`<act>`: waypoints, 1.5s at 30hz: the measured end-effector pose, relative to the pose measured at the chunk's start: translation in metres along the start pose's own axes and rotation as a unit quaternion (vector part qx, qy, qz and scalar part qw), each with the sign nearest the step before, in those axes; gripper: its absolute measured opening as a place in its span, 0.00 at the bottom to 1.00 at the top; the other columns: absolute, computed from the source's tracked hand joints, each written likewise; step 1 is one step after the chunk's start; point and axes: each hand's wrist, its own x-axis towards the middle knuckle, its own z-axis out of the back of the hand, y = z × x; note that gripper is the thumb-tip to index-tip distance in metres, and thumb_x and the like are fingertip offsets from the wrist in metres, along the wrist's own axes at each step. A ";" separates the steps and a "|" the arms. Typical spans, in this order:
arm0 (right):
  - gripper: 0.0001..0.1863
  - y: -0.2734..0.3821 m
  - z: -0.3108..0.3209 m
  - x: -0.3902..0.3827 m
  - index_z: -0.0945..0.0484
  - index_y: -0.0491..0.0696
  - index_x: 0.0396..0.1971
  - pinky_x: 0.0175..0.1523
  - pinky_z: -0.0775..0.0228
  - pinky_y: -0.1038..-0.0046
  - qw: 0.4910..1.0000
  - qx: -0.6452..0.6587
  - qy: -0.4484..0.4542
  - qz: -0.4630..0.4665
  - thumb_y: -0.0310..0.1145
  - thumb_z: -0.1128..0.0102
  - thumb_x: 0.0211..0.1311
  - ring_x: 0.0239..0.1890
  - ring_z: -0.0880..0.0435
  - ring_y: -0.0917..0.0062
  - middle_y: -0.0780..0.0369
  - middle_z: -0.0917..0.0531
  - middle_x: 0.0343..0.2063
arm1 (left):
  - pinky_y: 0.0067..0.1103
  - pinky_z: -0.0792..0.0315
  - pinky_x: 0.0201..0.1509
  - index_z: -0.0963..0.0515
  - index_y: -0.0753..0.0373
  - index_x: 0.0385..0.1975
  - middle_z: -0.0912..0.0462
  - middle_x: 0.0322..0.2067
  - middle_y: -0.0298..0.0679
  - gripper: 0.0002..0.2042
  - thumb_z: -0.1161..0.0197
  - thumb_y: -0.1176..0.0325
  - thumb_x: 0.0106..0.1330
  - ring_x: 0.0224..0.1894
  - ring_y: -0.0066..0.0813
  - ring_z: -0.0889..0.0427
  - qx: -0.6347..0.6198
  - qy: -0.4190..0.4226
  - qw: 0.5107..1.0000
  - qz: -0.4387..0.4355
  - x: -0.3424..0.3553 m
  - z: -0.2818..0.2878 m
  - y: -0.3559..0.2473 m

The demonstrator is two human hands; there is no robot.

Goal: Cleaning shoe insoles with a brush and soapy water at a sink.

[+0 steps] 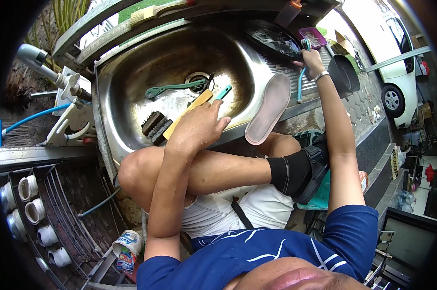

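Note:
My left hand (199, 123), wet and back upward, is curled at the sink's near edge. A teal handle (223, 92) sticks out past its fingers; the far end of this tool is hidden. A yellow wooden handle (199, 101) lies beside the fingers, partly under the hand. Two dark-bristled brushes (155, 125) sit next to it in the sink. My right hand (311, 62) is closed, at the drainboard, on a small brush (306, 44) whose pale head shows above the fingers. A blue handle-like piece (301, 86) shows below them. A pinkish-grey shoe insole (269, 108) leans over the sink's front edge between my hands.
A teal tool (175, 88) lies near the drain of the steel sink (126, 72). A black pan (274, 38), purple basket (313, 36), orange-capped bottle (288, 13) and black container (343, 72) stand at the right. A tap (39, 60) is at left, above a shoe rack (66, 208).

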 end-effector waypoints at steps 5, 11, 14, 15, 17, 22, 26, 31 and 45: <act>0.19 0.010 0.018 -0.003 0.20 0.39 0.31 0.26 0.23 0.70 0.960 -0.244 -0.101 0.094 0.44 0.38 0.66 0.20 0.16 0.72 0.53 0.16 0.28 | 0.41 0.25 0.53 0.30 0.66 0.59 0.18 0.45 0.55 0.25 0.44 0.53 0.71 0.47 0.52 0.18 0.017 -0.012 1.000 -0.013 -0.004 -0.001 -0.003; 0.23 0.018 0.000 -0.036 0.28 0.43 0.46 0.49 0.27 0.58 0.907 -0.287 0.013 0.309 0.46 0.40 0.61 0.42 0.16 0.52 0.45 0.16 0.38 | 0.41 0.26 0.53 0.30 0.65 0.60 0.18 0.44 0.54 0.25 0.45 0.53 0.72 0.46 0.51 0.18 0.025 -0.026 0.998 -0.045 -0.006 -0.006 -0.005; 0.22 0.027 -0.030 -0.068 0.33 0.44 0.50 0.47 0.28 0.55 0.849 -0.413 0.108 0.312 0.39 0.45 0.60 0.38 0.16 0.49 0.44 0.18 0.35 | 0.41 0.26 0.54 0.29 0.65 0.59 0.17 0.43 0.54 0.24 0.45 0.53 0.72 0.47 0.51 0.18 0.024 -0.015 0.999 -0.033 -0.009 -0.001 -0.010; 0.22 0.024 -0.034 -0.071 0.33 0.45 0.51 0.48 0.27 0.55 0.834 -0.429 0.137 0.318 0.39 0.44 0.59 0.38 0.16 0.49 0.44 0.17 0.35 | 0.41 0.26 0.54 0.29 0.65 0.59 0.17 0.43 0.54 0.24 0.45 0.53 0.72 0.47 0.51 0.18 0.023 -0.011 0.999 -0.028 -0.008 -0.002 -0.012; 0.24 0.017 -0.040 -0.070 0.32 0.46 0.52 0.52 0.26 0.57 0.799 -0.444 0.209 0.347 0.36 0.41 0.56 0.42 0.17 0.50 0.44 0.17 0.38 | 0.41 0.26 0.54 0.29 0.65 0.58 0.17 0.43 0.54 0.24 0.44 0.53 0.71 0.47 0.51 0.18 0.023 -0.014 0.999 -0.028 -0.008 -0.004 -0.013; 0.40 0.069 -0.024 -0.062 0.26 0.49 0.60 0.51 0.24 0.67 0.829 -0.426 0.282 0.224 0.59 0.30 0.53 0.43 0.14 0.63 0.54 0.14 0.42 | 0.41 0.28 0.54 0.29 0.65 0.60 0.19 0.46 0.54 0.24 0.43 0.54 0.71 0.49 0.53 0.20 0.018 0.006 1.000 0.008 -0.013 0.002 -0.010; 0.51 0.092 -0.002 0.047 0.29 0.35 0.59 0.54 0.24 0.66 0.882 -0.376 -0.030 0.282 0.65 0.28 0.47 0.48 0.14 0.62 0.47 0.16 0.46 | 0.40 0.27 0.54 0.29 0.66 0.59 0.19 0.46 0.55 0.25 0.43 0.54 0.70 0.50 0.52 0.20 0.007 0.028 1.000 0.002 -0.010 0.003 -0.011; 0.50 0.072 -0.025 0.129 0.30 0.37 0.61 0.58 0.28 0.69 0.941 -0.299 0.004 0.162 0.55 0.20 0.45 0.54 0.19 0.68 0.54 0.18 0.52 | 0.40 0.28 0.55 0.30 0.67 0.59 0.19 0.49 0.57 0.25 0.45 0.54 0.71 0.52 0.54 0.21 -0.040 0.053 0.998 -0.004 -0.002 -0.006 -0.004; 0.32 0.135 -0.013 0.046 0.25 0.46 0.49 0.46 0.20 0.65 0.744 -0.388 -0.046 0.542 0.49 0.24 0.50 0.39 0.13 0.62 0.53 0.15 0.38 | 0.40 0.27 0.56 0.28 0.68 0.56 0.19 0.47 0.57 0.24 0.45 0.53 0.71 0.51 0.55 0.21 -0.006 0.036 0.999 -0.012 -0.005 -0.004 -0.013</act>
